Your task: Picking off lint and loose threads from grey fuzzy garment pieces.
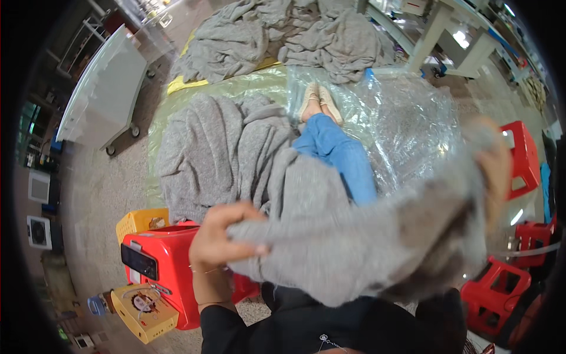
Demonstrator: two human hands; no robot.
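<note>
A grey knit cloth (354,253), smeared by motion, is stretched across my lap between my hands. My left hand (227,236) pinches its left end between thumb and fingers. At the other side my right hand (495,171) is raised and blurred, and the cloth's right end hangs up to it, gripped there. Folds hide most of those fingers. A large heap of the same grey knit (206,153) lies just beyond, partly over my legs in blue jeans (336,147).
More grey knit (336,41) is piled at the far end of the plastic sheeting (407,124). At my left stands a red stool (183,265) with a phone (140,261), beside a yellow box (144,310). Red stools (495,295) stand right; a wheeled white cart (106,88) is far left.
</note>
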